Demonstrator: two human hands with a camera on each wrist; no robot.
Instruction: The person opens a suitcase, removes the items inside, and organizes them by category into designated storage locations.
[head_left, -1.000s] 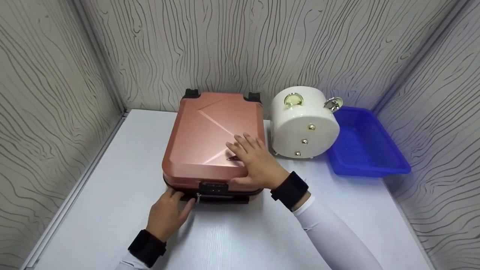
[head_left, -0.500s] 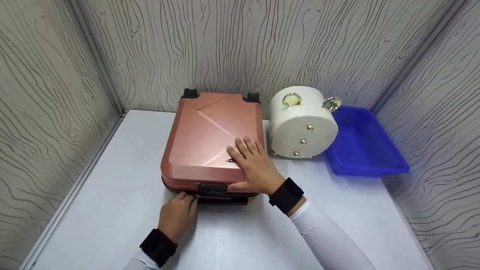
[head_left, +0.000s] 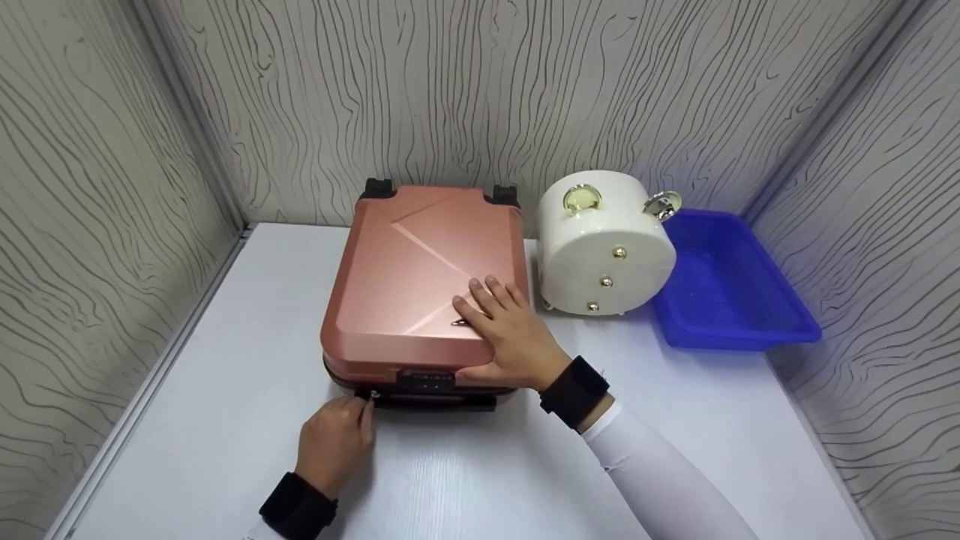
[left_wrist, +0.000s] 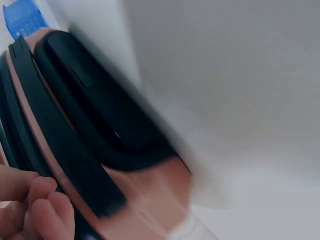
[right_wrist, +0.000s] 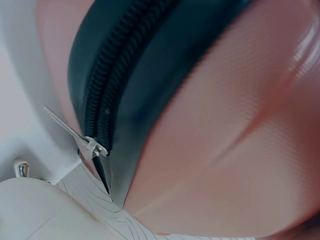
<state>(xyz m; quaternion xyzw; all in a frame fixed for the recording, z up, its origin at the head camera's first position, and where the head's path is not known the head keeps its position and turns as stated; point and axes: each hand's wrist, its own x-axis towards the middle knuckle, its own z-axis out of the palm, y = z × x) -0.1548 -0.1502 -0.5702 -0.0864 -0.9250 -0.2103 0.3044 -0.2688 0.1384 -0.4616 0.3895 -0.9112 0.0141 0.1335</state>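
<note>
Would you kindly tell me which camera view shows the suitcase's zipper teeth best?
The right wrist view: the zipper runs close and sharp, teeth and a metal pull visible. The head view shows only a dark seam on the suitcase near the left hand. The left wrist view is blurred.

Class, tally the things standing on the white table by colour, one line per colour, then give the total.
Pink: 1, the suitcase
Cream white: 1, the round case
Blue: 1, the tray
Total: 3
</note>
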